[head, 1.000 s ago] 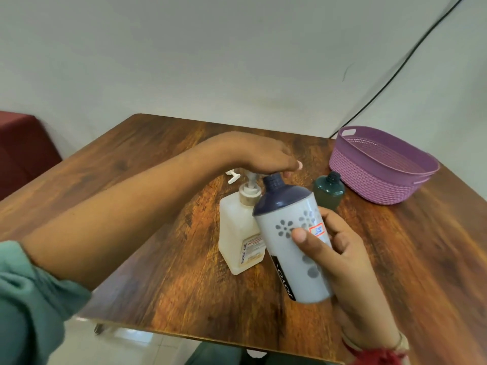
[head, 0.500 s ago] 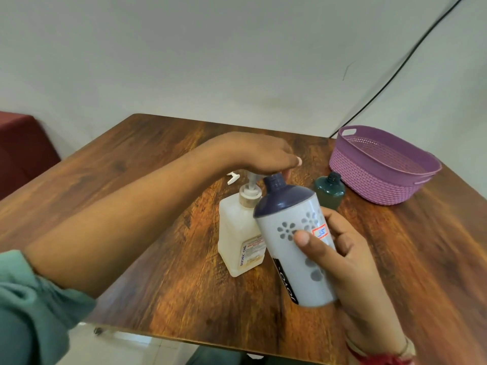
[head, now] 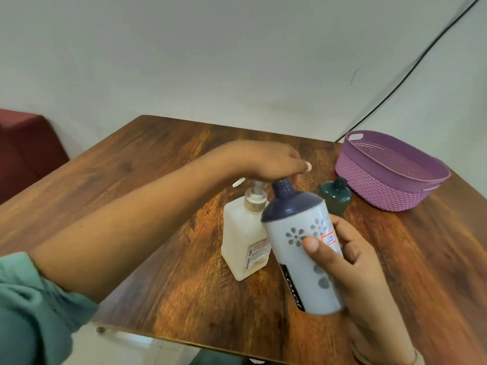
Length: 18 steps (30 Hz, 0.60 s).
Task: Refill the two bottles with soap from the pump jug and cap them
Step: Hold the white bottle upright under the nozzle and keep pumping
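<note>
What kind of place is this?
Probably a plain room in a home or small office: a wooden table near plain white walls, a purple plastic basket, and a dark red seat at the left.

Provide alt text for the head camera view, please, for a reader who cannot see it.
The left hand rests atop the pump jug while the right hand holds a tilted white flowered bottle, neck at the pump. A green bottle and purple basket stand behind on the wooden table.
</note>
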Each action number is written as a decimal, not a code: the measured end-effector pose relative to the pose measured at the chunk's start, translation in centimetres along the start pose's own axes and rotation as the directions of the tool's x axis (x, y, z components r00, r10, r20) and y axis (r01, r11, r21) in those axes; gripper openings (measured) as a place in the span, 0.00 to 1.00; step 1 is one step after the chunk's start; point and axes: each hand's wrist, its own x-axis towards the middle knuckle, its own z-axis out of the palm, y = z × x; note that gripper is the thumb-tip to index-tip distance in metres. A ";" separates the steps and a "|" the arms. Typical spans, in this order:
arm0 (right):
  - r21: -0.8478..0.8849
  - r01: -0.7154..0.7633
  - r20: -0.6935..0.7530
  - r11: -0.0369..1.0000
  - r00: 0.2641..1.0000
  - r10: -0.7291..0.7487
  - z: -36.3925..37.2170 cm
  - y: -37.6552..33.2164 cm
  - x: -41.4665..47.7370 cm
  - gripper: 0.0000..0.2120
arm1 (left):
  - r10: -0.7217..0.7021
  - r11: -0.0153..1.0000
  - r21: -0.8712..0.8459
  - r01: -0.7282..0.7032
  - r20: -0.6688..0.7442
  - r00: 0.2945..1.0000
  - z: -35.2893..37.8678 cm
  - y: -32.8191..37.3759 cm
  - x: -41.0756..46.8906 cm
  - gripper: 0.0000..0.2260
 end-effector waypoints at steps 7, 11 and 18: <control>-0.008 -0.033 -0.001 0.999 0.999 0.033 0.2 0.5 -0.1 0.23 | -0.025 0.994 -0.103 0.029 0.039 0.999 0.8 -0.2 0.2 0.18; 0.003 -0.004 0.006 1.000 1.000 0.004 -0.1 0.3 -0.1 0.23 | -0.006 1.000 -0.025 0.004 -0.056 0.998 0.1 0.0 -0.1 0.20; -0.009 -0.003 0.003 1.000 1.000 0.003 -0.1 0.5 -0.1 0.26 | -0.018 0.981 -0.191 0.024 0.032 0.999 1.0 -0.5 0.3 0.17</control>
